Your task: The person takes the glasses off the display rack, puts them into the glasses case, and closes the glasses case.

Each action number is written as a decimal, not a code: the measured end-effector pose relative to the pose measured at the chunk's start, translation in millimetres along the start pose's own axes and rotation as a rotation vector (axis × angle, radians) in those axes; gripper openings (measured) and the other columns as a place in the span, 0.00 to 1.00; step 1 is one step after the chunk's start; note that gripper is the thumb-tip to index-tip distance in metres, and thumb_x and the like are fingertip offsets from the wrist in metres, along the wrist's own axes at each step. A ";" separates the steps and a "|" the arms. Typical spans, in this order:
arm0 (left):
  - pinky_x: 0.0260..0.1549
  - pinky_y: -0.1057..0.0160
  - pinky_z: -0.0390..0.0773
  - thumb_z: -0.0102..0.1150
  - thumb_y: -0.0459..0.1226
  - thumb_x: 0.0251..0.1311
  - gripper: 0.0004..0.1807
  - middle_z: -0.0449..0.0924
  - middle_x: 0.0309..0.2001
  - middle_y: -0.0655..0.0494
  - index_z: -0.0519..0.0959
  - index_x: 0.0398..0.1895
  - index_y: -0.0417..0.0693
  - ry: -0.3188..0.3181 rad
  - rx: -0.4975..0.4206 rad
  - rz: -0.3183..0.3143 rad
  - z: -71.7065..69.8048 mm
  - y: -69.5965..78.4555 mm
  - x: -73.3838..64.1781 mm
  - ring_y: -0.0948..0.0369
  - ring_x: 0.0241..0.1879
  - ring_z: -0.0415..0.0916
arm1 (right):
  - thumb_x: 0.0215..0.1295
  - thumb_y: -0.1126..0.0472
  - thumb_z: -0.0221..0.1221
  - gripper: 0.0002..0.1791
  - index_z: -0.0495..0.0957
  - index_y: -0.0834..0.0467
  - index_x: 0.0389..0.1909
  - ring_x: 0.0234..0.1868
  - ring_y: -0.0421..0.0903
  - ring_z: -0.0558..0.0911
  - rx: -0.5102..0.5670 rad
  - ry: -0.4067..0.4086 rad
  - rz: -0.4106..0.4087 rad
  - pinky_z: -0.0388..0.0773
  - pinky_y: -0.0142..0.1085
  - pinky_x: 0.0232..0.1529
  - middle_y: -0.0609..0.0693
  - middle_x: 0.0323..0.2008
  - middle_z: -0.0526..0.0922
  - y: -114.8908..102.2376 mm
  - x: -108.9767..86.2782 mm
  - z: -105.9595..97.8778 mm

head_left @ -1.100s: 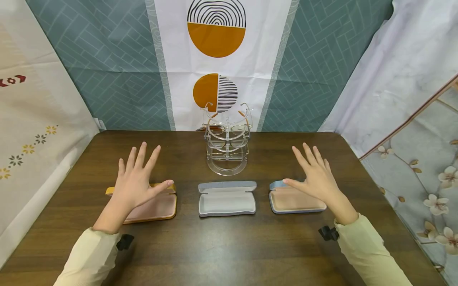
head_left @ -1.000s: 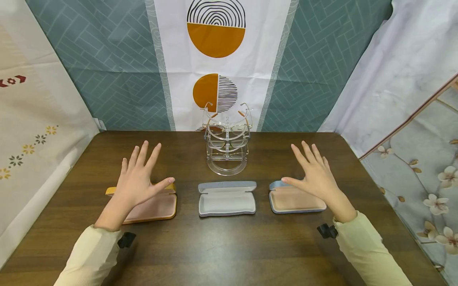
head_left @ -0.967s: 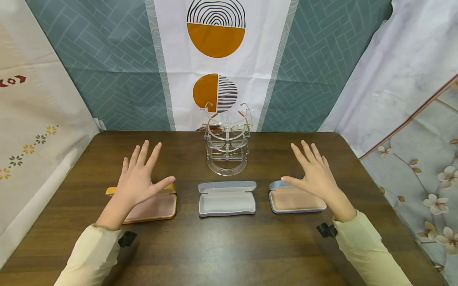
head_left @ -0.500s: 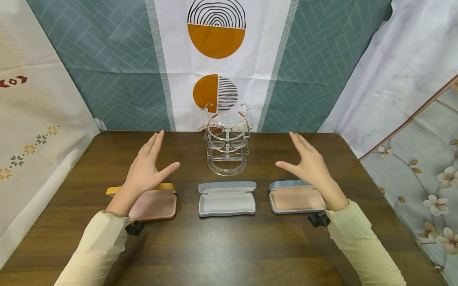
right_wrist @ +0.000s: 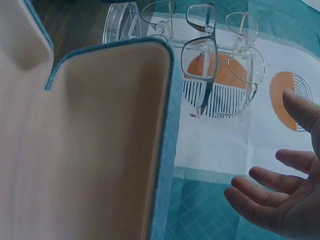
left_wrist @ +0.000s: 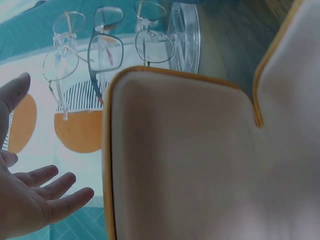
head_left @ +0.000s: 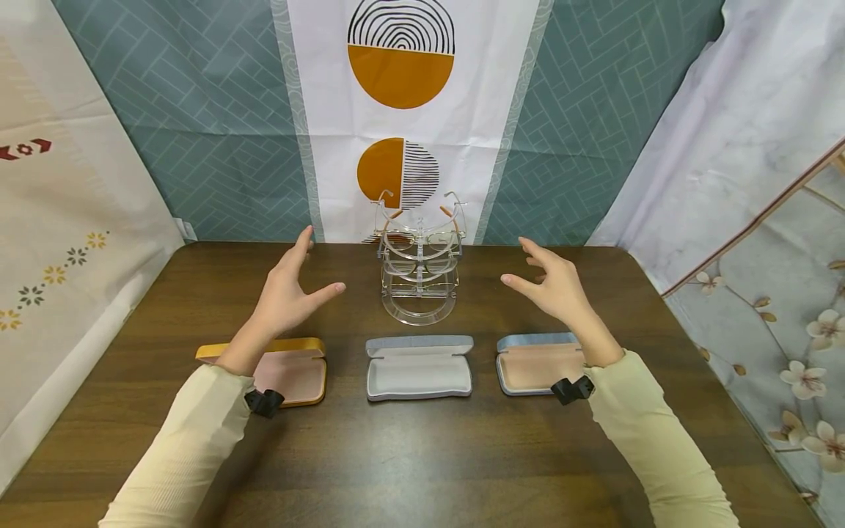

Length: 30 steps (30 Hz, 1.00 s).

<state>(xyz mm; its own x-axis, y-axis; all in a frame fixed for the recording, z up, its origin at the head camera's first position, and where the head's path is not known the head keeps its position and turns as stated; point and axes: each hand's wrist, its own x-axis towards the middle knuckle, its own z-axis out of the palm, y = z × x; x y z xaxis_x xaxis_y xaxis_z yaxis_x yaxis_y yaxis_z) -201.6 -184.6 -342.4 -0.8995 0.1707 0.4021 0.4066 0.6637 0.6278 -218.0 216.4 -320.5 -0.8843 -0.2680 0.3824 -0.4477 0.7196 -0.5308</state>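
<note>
Wooden surface (head_left: 409, 462), open cases (head_left: 419, 397) mid-frame; glasses (head_left: 439, 239) on clear stand (head_left: 419, 320), upper centre. Left hand (head_left: 284, 293), right hand (head_left: 557, 288) flank it, fingers (left_wrist: 70, 204) apart, empty. Probably approach step; next needs careful pinch.

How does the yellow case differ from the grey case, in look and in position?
The yellow case is pinkish inside; the grey case is whitish inside. The yellow case is leftmost of the three cases, the grey case in the middle. Both lie open.

A teal-and-white patterned curtain (head_left: 403, 123) hangs behind a brown wooden table (head_left: 409, 455).
</note>
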 end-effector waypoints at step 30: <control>0.53 0.51 0.68 0.63 0.37 0.54 0.46 0.70 0.54 0.41 0.45 0.71 0.48 0.004 -0.392 -0.182 31.0 13.1 42.5 0.47 0.54 0.67 | 0.61 0.53 0.59 0.29 0.67 0.57 0.62 0.51 0.52 0.75 0.333 -0.002 0.241 0.72 0.46 0.49 0.56 0.49 0.78 -15.3 44.5 29.7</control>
<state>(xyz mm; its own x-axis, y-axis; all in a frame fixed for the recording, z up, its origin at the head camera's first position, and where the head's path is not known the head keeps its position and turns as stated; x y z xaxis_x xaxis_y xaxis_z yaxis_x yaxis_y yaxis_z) -239.5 -146.2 -337.8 -0.9619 0.0732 0.2636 0.2721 0.3554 0.8942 -254.5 174.4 -317.8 -0.9691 -0.1185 0.2164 -0.2463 0.5153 -0.8209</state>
